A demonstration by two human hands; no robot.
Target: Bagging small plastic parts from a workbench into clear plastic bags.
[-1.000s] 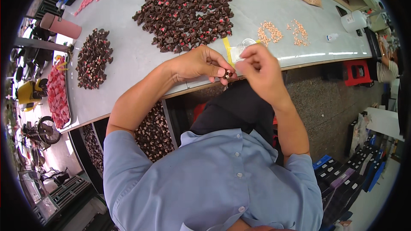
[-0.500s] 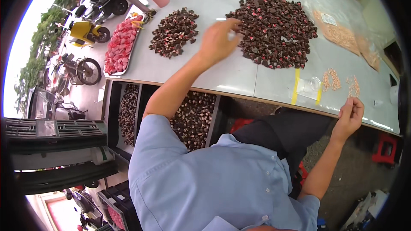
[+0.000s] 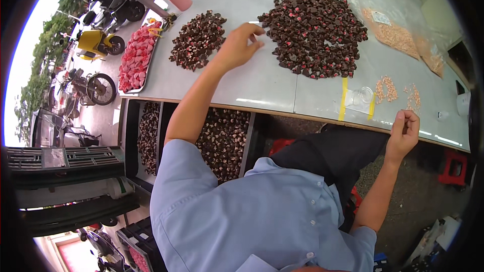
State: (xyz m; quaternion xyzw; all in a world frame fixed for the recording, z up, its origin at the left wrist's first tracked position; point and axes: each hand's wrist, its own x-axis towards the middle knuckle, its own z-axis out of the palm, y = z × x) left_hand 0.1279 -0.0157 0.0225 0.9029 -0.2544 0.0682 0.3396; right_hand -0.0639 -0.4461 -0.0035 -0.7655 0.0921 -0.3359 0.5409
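Left hand [image 3: 237,45] outstretched, fingers loosely curled; right hand [image 3: 403,133] low, fingertips pinched together.

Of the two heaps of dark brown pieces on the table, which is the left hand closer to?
The left hand is at the near-left edge of the large dark brown heap; the smaller dark brown heap lies apart, further left.

Pale worktable [image 3: 262,83], daylight from left; parked motorbikes [image 3: 93,88] outside; red stool [image 3: 454,168] on grey floor [image 3: 418,206].
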